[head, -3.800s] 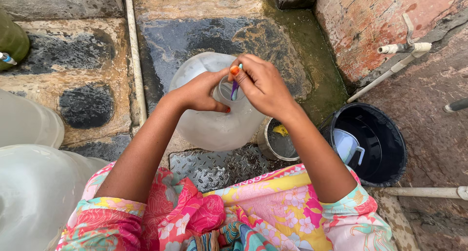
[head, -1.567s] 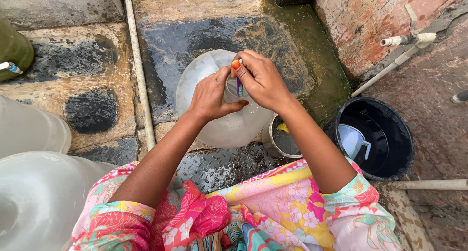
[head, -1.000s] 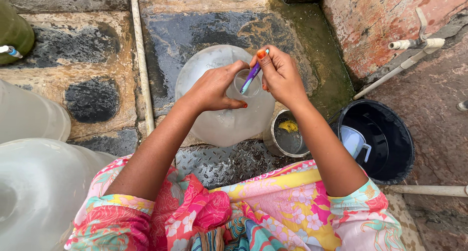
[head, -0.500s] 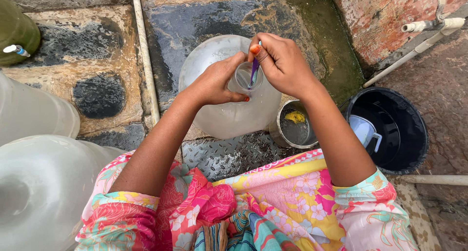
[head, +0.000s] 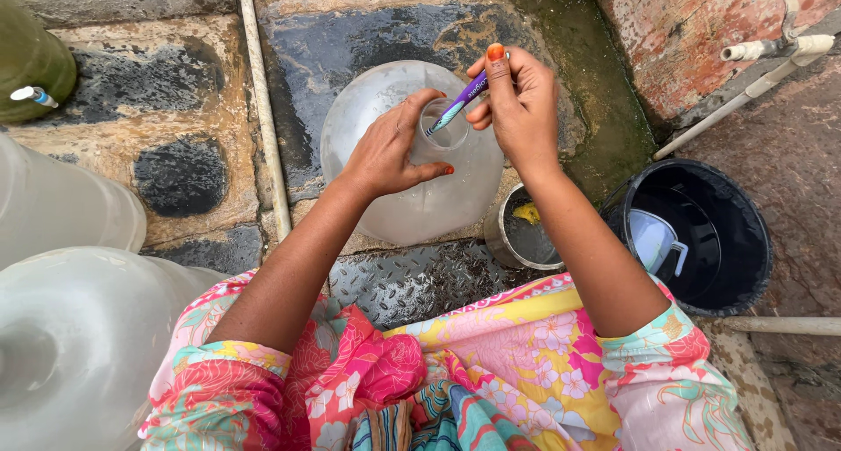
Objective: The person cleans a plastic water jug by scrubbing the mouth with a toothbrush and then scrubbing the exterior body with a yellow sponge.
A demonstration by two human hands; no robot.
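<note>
- We see the left hand [head: 390,153] wrapped around the neck of the big clear water jug [head: 412,153], its grip closed on the rim just as it was half a second ago.
- The right hand [head: 521,109] pinches a purple toothbrush [head: 455,105] between thumb and fingers; compared with a second ago, when the brush was lifted clear above the opening, its head now dips into the jug's mouth.
- So the scrubbing of the neck appears to be going on, though whether the bristles touch the inner wall we cannot quite tell.
- The jug stands on the wet stone floor [head: 350,39], between a white pipe [head: 263,127] and a small steel pot [head: 521,236]; a black bucket [head: 701,241] sits to the right.
</note>
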